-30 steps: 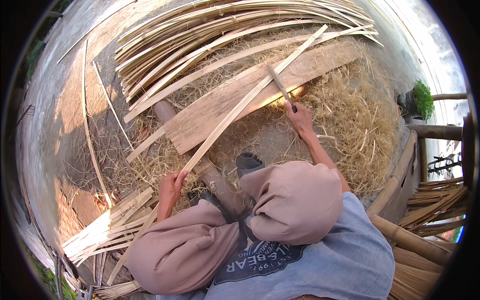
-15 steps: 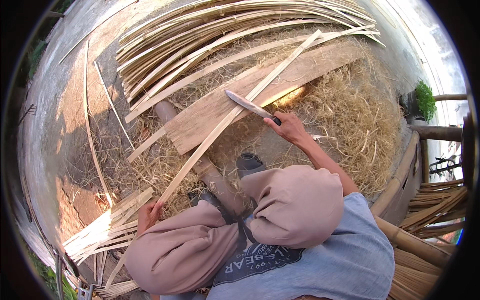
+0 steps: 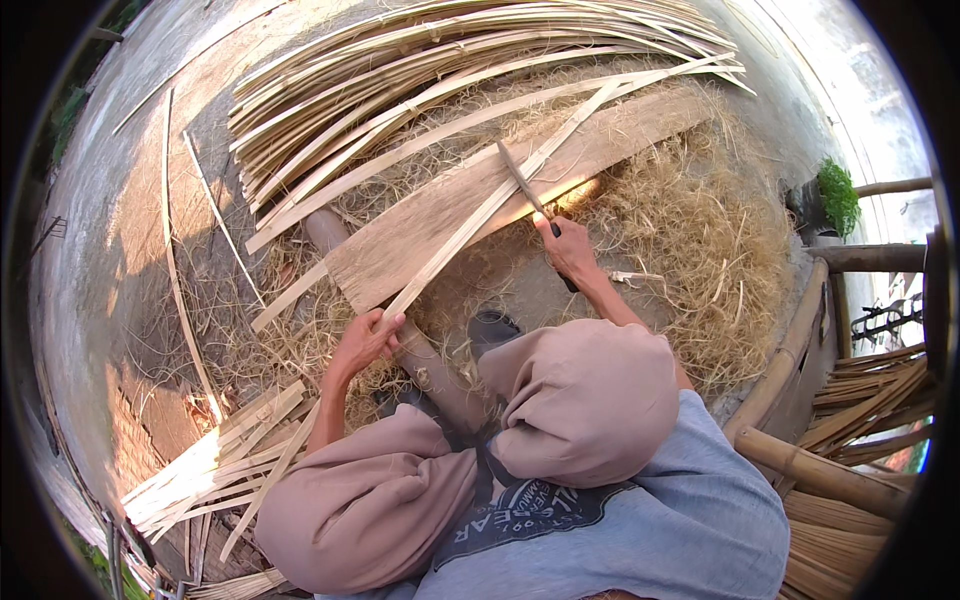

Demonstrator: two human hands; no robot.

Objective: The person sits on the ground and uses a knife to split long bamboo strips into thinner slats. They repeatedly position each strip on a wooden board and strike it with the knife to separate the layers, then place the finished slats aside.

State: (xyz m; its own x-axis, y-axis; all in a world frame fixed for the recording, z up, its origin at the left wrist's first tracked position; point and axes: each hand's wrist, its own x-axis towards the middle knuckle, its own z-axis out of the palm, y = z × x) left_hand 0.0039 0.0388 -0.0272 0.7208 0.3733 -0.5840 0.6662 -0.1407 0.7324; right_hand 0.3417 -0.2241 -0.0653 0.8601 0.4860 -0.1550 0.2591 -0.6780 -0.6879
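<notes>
A long pale bamboo strip (image 3: 450, 250) slants across a broad wooden board (image 3: 385, 258). My left hand (image 3: 368, 345) grips the strip's near end, just off the board's near left corner. In my right hand (image 3: 572, 250) is a knife (image 3: 519, 175), fingers closed round its dark handle. Its blade points up and away, crossing the strip over the board; whether the edge bites into the strip I cannot tell. A round log (image 3: 430, 362) runs beneath the board, between my legs.
Beyond the board lies a large stack of bamboo strips (image 3: 400, 95). Curly shavings (image 3: 690, 260) heap on the right. More strips (image 3: 225, 465) lie at lower left, beside my knee. Bamboo poles (image 3: 800, 462) and bundled strips stand at right; a green plant (image 3: 838, 198) grows beyond.
My left hand has moved up and forward, from beside my knee to the board's near corner. The knife has swung from pointing left to a steeper angle. The strip has shifted slightly.
</notes>
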